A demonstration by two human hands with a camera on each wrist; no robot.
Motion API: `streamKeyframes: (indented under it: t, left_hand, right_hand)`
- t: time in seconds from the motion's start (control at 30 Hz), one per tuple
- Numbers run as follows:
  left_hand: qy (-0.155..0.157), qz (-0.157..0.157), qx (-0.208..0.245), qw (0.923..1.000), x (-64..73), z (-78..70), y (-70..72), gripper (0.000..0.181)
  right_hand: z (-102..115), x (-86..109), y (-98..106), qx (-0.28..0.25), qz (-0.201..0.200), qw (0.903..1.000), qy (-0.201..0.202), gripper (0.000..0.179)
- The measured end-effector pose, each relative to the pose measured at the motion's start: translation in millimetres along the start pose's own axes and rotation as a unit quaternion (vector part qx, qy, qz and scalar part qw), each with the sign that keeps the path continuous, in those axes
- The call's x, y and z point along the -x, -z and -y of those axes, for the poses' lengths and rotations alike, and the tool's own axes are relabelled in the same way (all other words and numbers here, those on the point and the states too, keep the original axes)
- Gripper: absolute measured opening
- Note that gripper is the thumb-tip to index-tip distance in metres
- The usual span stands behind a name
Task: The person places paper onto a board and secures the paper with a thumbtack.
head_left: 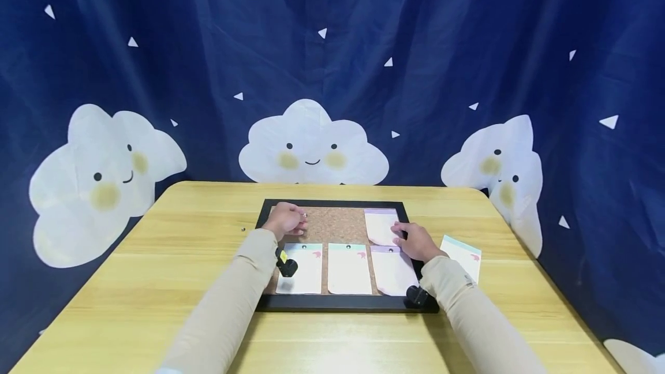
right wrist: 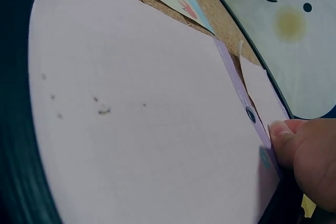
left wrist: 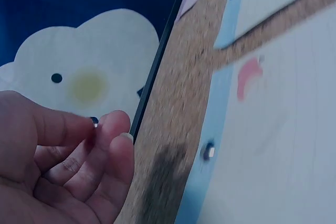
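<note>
A black-framed corkboard [head_left: 337, 224] lies on the table. Over its far left part, my left hand [head_left: 286, 220] pinches a small shiny pushpin [left wrist: 95, 121] between thumb and forefinger. At the far right corner lies a purple-topped note sheet [head_left: 381, 227], its right edge pinched by my right hand [head_left: 417, 241]. Thumb and fingertips show at that edge in the right wrist view. Along the near side are two blue-topped sheets [head_left: 349, 270] and a purple-topped sheet [head_left: 393, 273], each with a pin [left wrist: 209, 151] in its top strip.
Right of the board, partly behind my right forearm, lies another blue-topped sheet [head_left: 462, 255]. A tiny pin [head_left: 243, 229] sits on the wooden table [head_left: 130, 281] left of the board. A dark blue curtain [head_left: 322, 74] with clouds hangs behind the table.
</note>
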State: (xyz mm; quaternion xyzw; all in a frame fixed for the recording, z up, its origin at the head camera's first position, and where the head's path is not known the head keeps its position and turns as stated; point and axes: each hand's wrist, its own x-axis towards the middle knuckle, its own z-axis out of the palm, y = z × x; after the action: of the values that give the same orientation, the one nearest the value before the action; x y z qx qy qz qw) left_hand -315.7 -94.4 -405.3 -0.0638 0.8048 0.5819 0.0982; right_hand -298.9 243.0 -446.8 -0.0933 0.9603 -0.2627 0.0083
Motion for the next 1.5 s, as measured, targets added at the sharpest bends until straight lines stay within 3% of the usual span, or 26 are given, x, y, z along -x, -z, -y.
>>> streamKeyframes:
  t: [0.57,1.07,1.5]
  left_hand:
    - [-0.001,0.077,0.063,0.9951,-1.9,-10.8,-28.6,0.034]
    - [0.014,0.087,0.052,0.9947,-18.6,-13.3,-55.6,0.027]
    - [-0.004,0.097,0.042,0.9944,-27.0,-21.1,-77.3,0.025]
  right_hand:
    - [3.7,2.0,-6.7,-0.002,-0.011,0.9999,-0.008,0.031]
    - [1.1,0.3,-1.9,-0.007,-0.008,0.9999,-0.005,0.032]
    - [2.1,1.3,-2.6,-0.015,-0.015,0.9998,-0.007,0.034]
